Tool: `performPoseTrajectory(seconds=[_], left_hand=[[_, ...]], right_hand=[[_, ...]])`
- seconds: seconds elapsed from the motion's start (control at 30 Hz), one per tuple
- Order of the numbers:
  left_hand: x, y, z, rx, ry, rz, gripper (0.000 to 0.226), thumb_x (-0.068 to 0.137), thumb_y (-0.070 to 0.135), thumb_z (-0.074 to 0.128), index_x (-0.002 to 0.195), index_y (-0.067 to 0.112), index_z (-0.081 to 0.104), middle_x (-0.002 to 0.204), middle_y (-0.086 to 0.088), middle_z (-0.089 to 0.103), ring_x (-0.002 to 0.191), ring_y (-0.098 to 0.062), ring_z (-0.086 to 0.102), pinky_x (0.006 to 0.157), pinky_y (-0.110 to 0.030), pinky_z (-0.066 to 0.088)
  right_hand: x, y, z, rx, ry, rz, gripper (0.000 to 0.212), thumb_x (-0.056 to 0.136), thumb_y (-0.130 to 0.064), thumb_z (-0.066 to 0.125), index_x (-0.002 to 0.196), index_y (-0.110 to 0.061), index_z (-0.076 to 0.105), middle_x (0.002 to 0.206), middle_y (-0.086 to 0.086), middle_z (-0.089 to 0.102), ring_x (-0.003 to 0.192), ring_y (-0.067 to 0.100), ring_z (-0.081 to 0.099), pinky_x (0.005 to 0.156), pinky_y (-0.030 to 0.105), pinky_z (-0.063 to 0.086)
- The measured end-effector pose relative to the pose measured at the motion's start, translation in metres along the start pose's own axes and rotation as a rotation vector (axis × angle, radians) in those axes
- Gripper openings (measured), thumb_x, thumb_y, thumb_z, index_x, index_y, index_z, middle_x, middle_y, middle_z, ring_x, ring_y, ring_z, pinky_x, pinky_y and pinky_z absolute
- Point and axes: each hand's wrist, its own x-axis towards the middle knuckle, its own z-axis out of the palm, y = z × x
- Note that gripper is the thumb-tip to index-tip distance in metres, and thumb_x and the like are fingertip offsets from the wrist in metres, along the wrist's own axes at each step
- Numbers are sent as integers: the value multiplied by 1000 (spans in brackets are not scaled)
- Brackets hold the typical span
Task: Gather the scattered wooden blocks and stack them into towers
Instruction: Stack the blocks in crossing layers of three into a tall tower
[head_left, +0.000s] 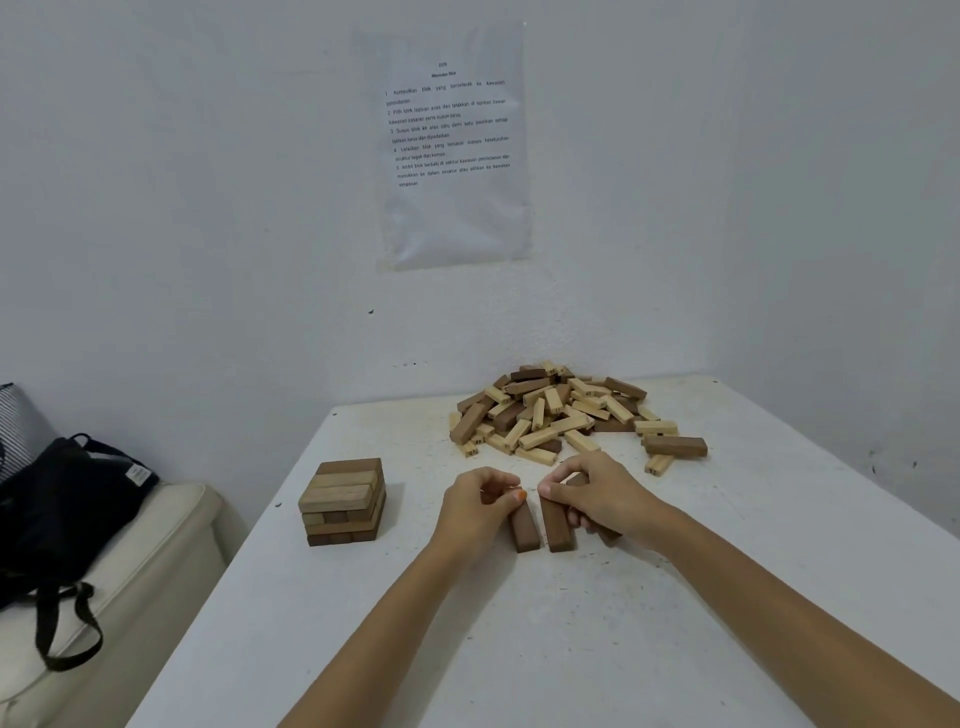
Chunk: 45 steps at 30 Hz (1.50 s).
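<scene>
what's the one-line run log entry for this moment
left grip: holds dark block | right grip: holds second dark block | short tower: left of both | loose pile: behind them

Bare forearms (395, 613); orange-painted fingernail (521, 496) on left hand (475, 506).

Smooth, matt dark wooden blocks (523, 530) sit at the left hand (475, 506) and right hand (602, 493), on a matt white speckled table (545, 649); beyond them a glossy plastic-sleeved paper sheet (452, 156), far left a black cloth bag (67, 483).

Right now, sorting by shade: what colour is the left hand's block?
The block is dark brown, clearest in head view.
</scene>
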Motion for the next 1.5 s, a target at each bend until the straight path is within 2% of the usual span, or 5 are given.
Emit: performPoseTrajectory(seconds=[0.23, 0.4, 0.77, 1.03, 1.5], left_hand=[[3, 4, -8, 163, -219, 92, 24, 95, 25, 56, 119, 21, 59, 114, 5, 60, 100, -3, 53, 73, -2, 41], [-3, -5, -27, 25, -458, 29, 54, 81, 45, 71, 130, 37, 50, 128, 17, 50, 119, -1, 47, 91, -16, 41], [-4, -21, -23, 153, -348, 205, 73, 70, 44, 81, 133, 39, 46, 130, 23, 47, 120, 6, 44, 100, -14, 39], [-5, -25, -18, 193, -321, 250, 75, 68, 51, 79, 134, 39, 46, 130, 20, 47, 121, 6, 41, 96, -6, 36], [-3, -25, -25, 129, -336, 193, 76, 64, 41, 86, 131, 40, 52, 128, 21, 54, 115, 6, 50, 96, -13, 43]], right_hand=[[4, -1, -4, 321, 21, 305, 19, 92, -13, 54, 105, -2, 62, 67, 8, 53, 53, 17, 48, 48, 25, 42], [-2, 5, -9, 150, 19, 99, 25, 92, -2, 50, 103, -18, 65, 91, 9, 62, 77, 17, 57, 66, 25, 42], [-1, 20, -11, -338, 130, -17, 15, 91, -38, 62, 100, -26, 64, 111, 3, 47, 94, 11, 52, 68, 18, 38], [-2, 18, -6, -210, 118, -40, 11, 95, -17, 58, 104, -18, 64, 89, 3, 59, 67, 9, 54, 56, 16, 45], [-9, 24, -27, -163, -289, -140, 74, 62, -37, 90, 128, -41, 56, 109, 4, 59, 81, 6, 60, 85, 25, 54]])
